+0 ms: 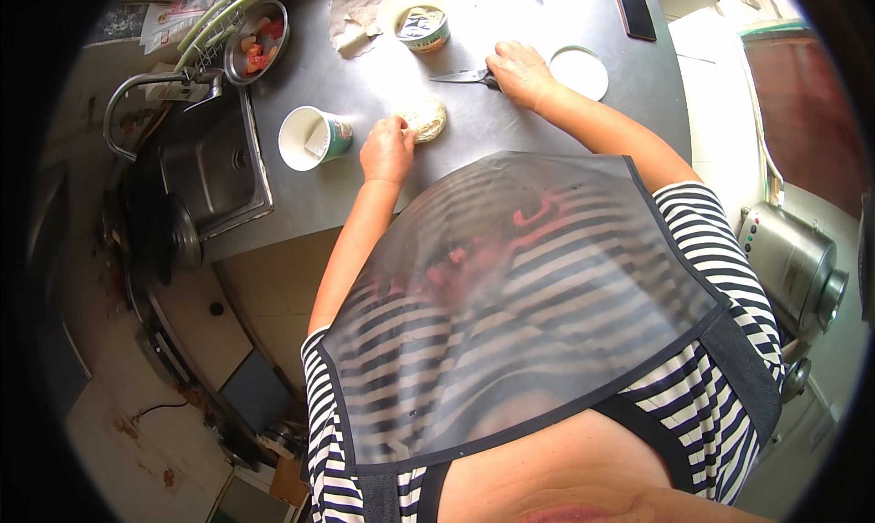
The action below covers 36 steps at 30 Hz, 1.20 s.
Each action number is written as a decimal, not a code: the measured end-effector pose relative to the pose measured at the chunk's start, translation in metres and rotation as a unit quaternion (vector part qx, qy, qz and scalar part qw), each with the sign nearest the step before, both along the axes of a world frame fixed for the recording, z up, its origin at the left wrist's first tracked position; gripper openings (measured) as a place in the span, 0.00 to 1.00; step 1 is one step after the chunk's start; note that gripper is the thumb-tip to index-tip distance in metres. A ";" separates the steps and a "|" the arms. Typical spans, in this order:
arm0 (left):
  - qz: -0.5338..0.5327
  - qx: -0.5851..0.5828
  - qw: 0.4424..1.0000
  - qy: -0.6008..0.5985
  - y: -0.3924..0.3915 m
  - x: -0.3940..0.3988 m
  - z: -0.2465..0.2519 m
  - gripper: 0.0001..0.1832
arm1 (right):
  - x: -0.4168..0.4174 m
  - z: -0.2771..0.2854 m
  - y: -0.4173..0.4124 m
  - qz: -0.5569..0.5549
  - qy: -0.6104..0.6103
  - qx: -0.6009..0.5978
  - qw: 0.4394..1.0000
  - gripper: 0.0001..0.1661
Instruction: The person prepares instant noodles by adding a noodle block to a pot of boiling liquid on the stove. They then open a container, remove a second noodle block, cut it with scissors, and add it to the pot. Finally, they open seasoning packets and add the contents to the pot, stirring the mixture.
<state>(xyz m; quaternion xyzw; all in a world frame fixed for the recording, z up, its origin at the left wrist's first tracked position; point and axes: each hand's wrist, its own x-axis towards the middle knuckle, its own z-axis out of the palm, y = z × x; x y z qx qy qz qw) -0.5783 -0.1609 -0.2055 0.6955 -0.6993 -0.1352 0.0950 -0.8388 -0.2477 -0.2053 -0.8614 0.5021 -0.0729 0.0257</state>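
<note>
My left hand (387,150) has its fingertips on the near-left edge of a round, pale dried noodle cake (426,118), which seems to be in clear wrap and lies on the steel counter (472,123). My right hand (521,73) rests over the dark handles of a pair of scissors (461,77), whose blades point left. Left of my left hand, a green and white paper cup (339,137) holds a pale sachet. A second paper cup (432,42) stands farther back with a printed packet inside. Beside my right wrist lies a round white lid (580,72).
A phone (634,9) lies at the back right. Brown paper (348,21) is spread at the back. On the left are a steel bowl (281,27) of cut red pieces, probably tomato, long green stalks (222,10), a faucet (113,106) and a sink (205,150).
</note>
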 end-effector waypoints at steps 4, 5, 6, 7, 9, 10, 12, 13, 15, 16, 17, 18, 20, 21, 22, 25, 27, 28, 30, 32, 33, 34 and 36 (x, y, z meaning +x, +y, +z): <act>0.009 -0.021 0.999 0.049 -0.009 0.014 -0.011 0.10 | 0.004 -0.007 0.012 -0.057 0.012 0.048 0.997 0.11; 0.000 -0.030 0.998 0.052 -0.011 0.016 -0.012 0.11 | 0.003 -0.013 0.013 -0.059 0.015 0.039 0.997 0.12; -0.008 -0.039 0.998 0.054 -0.010 0.016 -0.013 0.11 | 0.003 -0.017 0.012 -0.058 0.006 0.043 0.997 0.13; -0.012 -0.038 0.998 0.044 -0.009 0.015 -0.013 0.11 | 0.002 -0.020 0.010 -0.058 -0.002 0.047 0.997 0.14; -0.022 -0.037 0.999 0.022 -0.008 0.014 -0.013 0.10 | 0.003 -0.025 0.008 -0.061 -0.015 0.050 0.997 0.14; -0.028 -0.038 0.999 0.019 -0.010 0.015 -0.014 0.10 | 0.004 -0.026 0.007 -0.065 -0.019 0.050 0.996 0.13; -0.041 -0.039 0.998 0.011 -0.012 0.018 -0.017 0.10 | 0.008 -0.023 0.007 -0.073 -0.026 0.064 0.995 0.12; -0.040 -0.035 0.999 0.014 -0.013 0.019 -0.018 0.10 | 0.010 -0.018 0.008 -0.077 -0.029 0.078 0.994 0.12; -0.038 -0.025 0.999 0.020 -0.015 0.020 -0.019 0.09 | 0.013 -0.018 0.008 -0.087 -0.025 0.113 0.989 0.13; -0.036 -0.022 0.999 0.026 -0.017 0.021 -0.020 0.09 | 0.012 -0.022 0.005 -0.093 -0.017 0.134 0.986 0.15; -0.034 -0.020 0.999 0.033 -0.019 0.022 -0.022 0.09 | 0.012 -0.025 0.004 -0.098 -0.010 0.155 0.983 0.17; -0.030 -0.017 0.999 0.040 -0.021 0.023 -0.022 0.09 | 0.012 -0.023 0.004 -0.106 -0.006 0.176 0.979 0.18; 0.005 -0.006 0.997 0.072 -0.020 0.025 -0.022 0.09 | 0.011 -0.017 0.007 -0.119 0.004 0.218 0.969 0.20; 0.021 0.000 0.996 0.089 -0.021 0.022 -0.020 0.09 | 0.007 -0.019 0.010 -0.123 -0.021 0.225 0.966 0.23; 0.023 0.006 0.996 0.081 -0.020 0.020 -0.017 0.10 | 0.002 -0.022 0.014 -0.126 -0.045 0.231 0.964 0.26; 0.026 0.026 0.998 0.047 -0.015 0.018 -0.012 0.11 | -0.001 0.006 0.028 -0.174 -0.124 0.337 0.917 0.32; 0.022 0.042 0.999 0.015 -0.014 0.016 -0.015 0.12 | -0.007 0.009 0.034 -0.205 -0.221 0.431 0.850 0.36; 0.016 0.041 0.999 0.007 -0.015 0.014 -0.015 0.12 | -0.016 -0.004 0.039 -0.213 -0.290 0.474 0.804 0.37; 0.008 0.040 0.999 -0.010 -0.018 0.011 -0.014 0.12 | -0.025 -0.012 0.051 -0.201 -0.426 0.554 0.687 0.37; -0.005 0.031 0.999 -0.018 -0.018 0.013 -0.021 0.11 | -0.019 0.005 0.069 -0.194 -0.480 0.599 0.611 0.36; -0.013 0.026 0.999 -0.022 -0.019 0.013 -0.023 0.11 | -0.019 0.009 0.074 -0.191 -0.506 0.618 0.570 0.35; -0.006 0.023 1.000 -0.020 -0.020 0.012 -0.025 0.10 | -0.020 -0.005 0.078 -0.162 -0.529 0.627 0.549 0.32; 0.009 0.017 1.000 -0.016 -0.022 0.009 -0.027 0.09 | -0.014 -0.017 0.080 -0.144 -0.547 0.649 0.509 0.27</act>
